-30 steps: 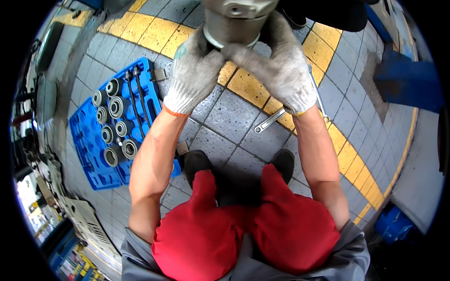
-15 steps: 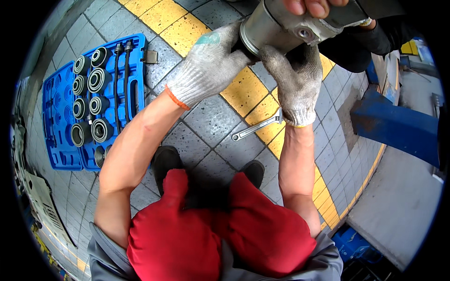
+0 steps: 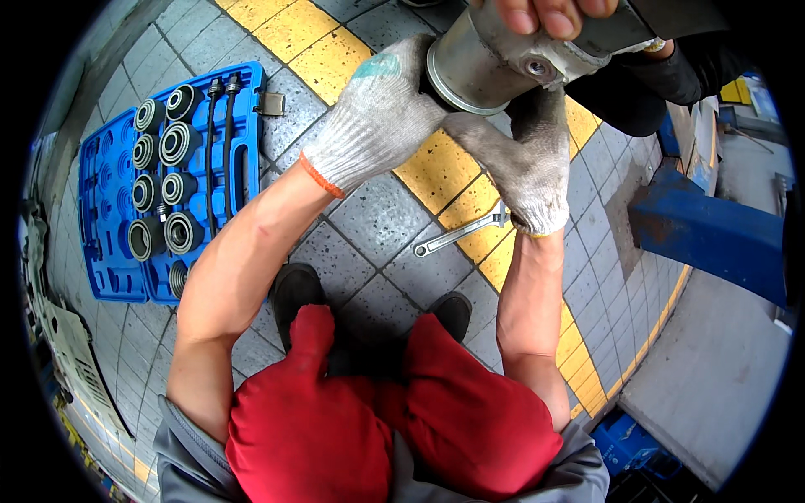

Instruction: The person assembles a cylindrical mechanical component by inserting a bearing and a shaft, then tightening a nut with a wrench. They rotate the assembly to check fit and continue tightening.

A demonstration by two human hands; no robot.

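A grey metal cylinder (image 3: 470,63) with a bright rim joins a rough cast metal arm (image 3: 537,63) at the top. My left hand (image 3: 386,109), in a white knit glove with an orange cuff, grips the cylinder's left end; its fingertips are hidden behind it. My right hand (image 3: 524,163), in a dirtier glove, cups the cylinder from below, thumb stretched left towards my left hand and fingers in shadow behind the metal. Another person's bare hand (image 3: 553,15) rests on top of the casting. Below my right hand an adjustable wrench (image 3: 461,233) lies on the tiles.
A blue tool case (image 3: 251,126) lies open at left, holding several ringed metal sleeves (image 3: 178,142) and two long dark threaded rods (image 3: 228,155). At right a blue steel beam (image 3: 704,239) crosses above the floor. A yellow tile stripe (image 3: 440,172) runs diagonally beneath my hands.
My right hand has slid slightly down, and its thumb has moved off the cylinder's face to beneath its rim. The other person's fingers have come slightly lower. My left hand has barely moved.
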